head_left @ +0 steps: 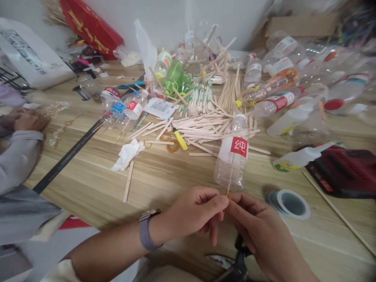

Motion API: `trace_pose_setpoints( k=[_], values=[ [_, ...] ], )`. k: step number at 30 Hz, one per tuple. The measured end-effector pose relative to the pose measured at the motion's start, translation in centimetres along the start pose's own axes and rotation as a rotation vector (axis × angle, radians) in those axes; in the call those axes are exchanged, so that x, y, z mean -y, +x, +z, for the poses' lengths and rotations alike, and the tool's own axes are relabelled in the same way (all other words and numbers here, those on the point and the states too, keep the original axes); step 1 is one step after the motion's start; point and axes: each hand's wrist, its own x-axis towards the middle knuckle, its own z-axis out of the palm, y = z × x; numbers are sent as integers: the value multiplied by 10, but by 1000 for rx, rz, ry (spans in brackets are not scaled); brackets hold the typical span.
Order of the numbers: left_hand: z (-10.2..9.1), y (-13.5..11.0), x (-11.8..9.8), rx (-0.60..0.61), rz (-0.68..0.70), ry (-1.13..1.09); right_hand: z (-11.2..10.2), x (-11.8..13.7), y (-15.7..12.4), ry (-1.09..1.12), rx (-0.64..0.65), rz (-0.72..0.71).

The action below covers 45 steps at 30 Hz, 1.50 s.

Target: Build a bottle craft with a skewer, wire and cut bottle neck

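Observation:
My left hand [196, 213], with a watch on its wrist, pinches the lower end of a thin wooden stick [230, 174]. From the other side, the thumb and fingers of my right hand [255, 221] close on the same end. A small amber band, seemingly a rubber band [227, 193], shows on the stick between my fingertips. The stick points up and away, in front of a clear plastic bottle [220, 170] with a red and white label. Under my right hand is a black object [241, 254], partly hidden, whose kind I cannot make out.
Flat wooden sticks [202, 131] lie heaped mid-table beside a yellow-handled screwdriver [179, 140]. Clear bottles [282, 58] crowd the back right. A tape roll [293, 204], glue bottle [302, 158] and red-black case [346, 170] are at right. Another person's hands [28, 119] rest at left.

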Motion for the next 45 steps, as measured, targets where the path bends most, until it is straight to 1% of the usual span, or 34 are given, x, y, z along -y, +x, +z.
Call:
trace_pose_setpoints(
  k=[3, 7, 10, 13, 16, 21, 24, 26, 30, 32, 34, 38, 40, 42, 43, 45],
  values=[
    [1, -9, -3, -20, -6, 122, 1, 3, 0, 20, -6, 6],
    [2, -19, -8, -90, 4, 287, 0, 6, 0, 57, -11, -57],
    [0, -20, -11, -92, 8, 248, -1, 8, 0, 83, -17, -81],
    [-3, -16, -15, -104, 57, 243, -2, 8, 0, 123, 20, -74],
    [-6, -11, -18, -198, 135, 358, -3, 7, 0, 184, 65, -79],
    [-8, -5, -20, -418, 148, 526, -2, 5, -2, 240, 86, -132],
    [-9, -2, -19, -462, 155, 618, 1, 4, -4, 209, 91, -180],
    [-10, 0, -20, -452, 133, 683, 3, 3, -5, 163, 120, -218],
    [-11, 3, -25, -369, 30, 744, 5, 3, -9, 64, 176, -274],
    [-15, 2, -28, -315, -21, 745, 6, 2, -10, 21, 210, -274],
    [-21, 1, -30, -243, -55, 727, 8, 0, -12, -3, 245, -238],
    [-40, -2, -30, -16, -73, 571, 8, -5, -13, 15, 282, -161],
    [-45, -2, -28, 57, -87, 448, 7, -6, -13, 21, 298, -129],
    [-44, -1, -25, 73, -83, 311, 5, -5, -12, 49, 305, -94],
    [-42, 0, -22, 61, -68, 248, 5, -5, -11, 80, 305, -86],
    [-34, 3, -17, -3, -29, 144, 5, -4, -10, 153, 276, -87]
  ],
)
